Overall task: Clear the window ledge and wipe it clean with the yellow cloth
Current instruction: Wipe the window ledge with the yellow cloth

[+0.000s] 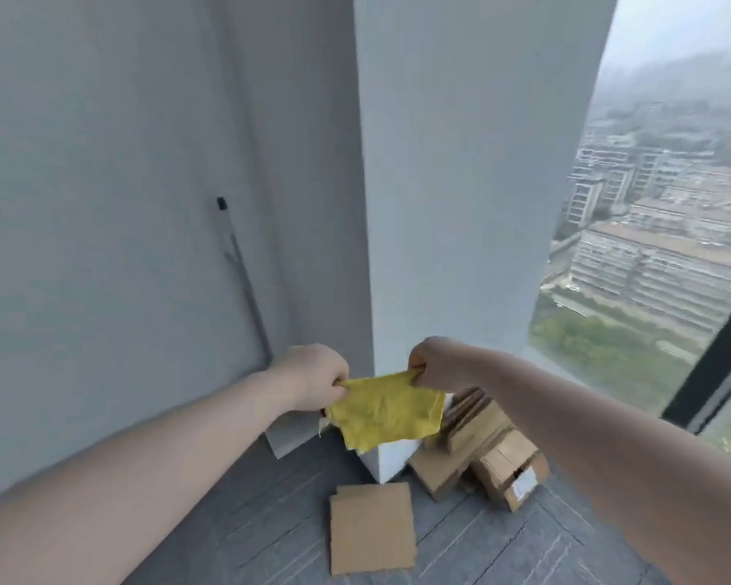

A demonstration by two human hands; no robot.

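The yellow cloth (387, 409) hangs stretched in the air between my two hands, in front of a white pillar. My left hand (313, 375) pinches its upper left corner. My right hand (433, 365) pinches its upper right corner. The cloth is crumpled and droops below both fists. The window ledge (541, 356) shows only as a pale strip behind my right forearm, at the foot of the glass.
The white pillar (461, 204) stands straight ahead, with flattened cardboard boxes (482, 449) piled at its base and one flat cardboard sheet (372, 527) on the grey floor. A long-handled tool (243, 276) leans on the left wall. A large window (659, 213) fills the right.
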